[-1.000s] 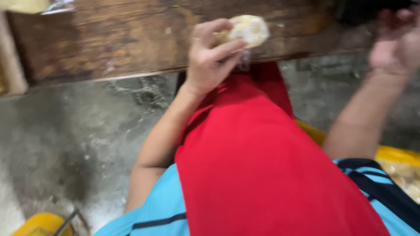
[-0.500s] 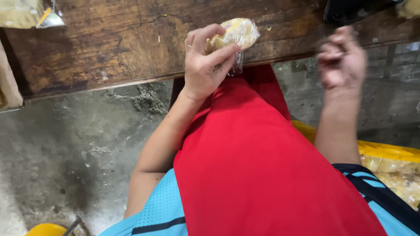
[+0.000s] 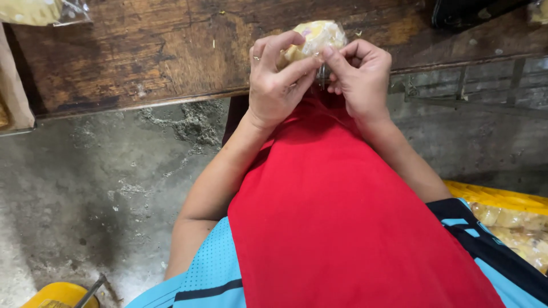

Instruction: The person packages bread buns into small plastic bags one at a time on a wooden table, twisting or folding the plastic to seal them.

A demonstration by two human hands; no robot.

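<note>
Far left, top corner: a clear plastic bag of pale yellow food (image 3: 43, 10) lies on the dark, worn wooden tabletop (image 3: 142, 51), partly out of frame. Below it, at the left edge, a light brown board (image 3: 12, 85) leans beside the table. Near left, bottom corner: a round yellow plastic container (image 3: 54, 294) w/ a thin metal rod (image 3: 91, 290) resting across it, on the rough grey concrete floor (image 3: 97, 171).

Centre: our left hand (image 3: 277, 82) is up at the table's near edge, thumb & fingers clamped on a small clear plastic packet of pale yellow snack pieces (image 3: 317, 37). A ring shows on one finger. The packet sits at the table edge, just above both hands, approx. mid-frame, far side. Our right hand (image 3: 359, 77) is touching the left; its thumb & forefinger are pinched together on the packet's lower end, other fingers curled in. Can't tell what the twisted bit below the packet is, it's hidden btwn the hands.

Below the hands, a red cloth apron (image 3: 342, 228) covers our lap, over a light blue shirt w/ dark trim (image 3: 211, 274).

Far right, top: a black flat object (image 3: 468, 11) on the table. Near right: a yellow plastic crate (image 3: 502, 197) holding clear bags of the same yellowish snack (image 3: 519, 228).
</note>
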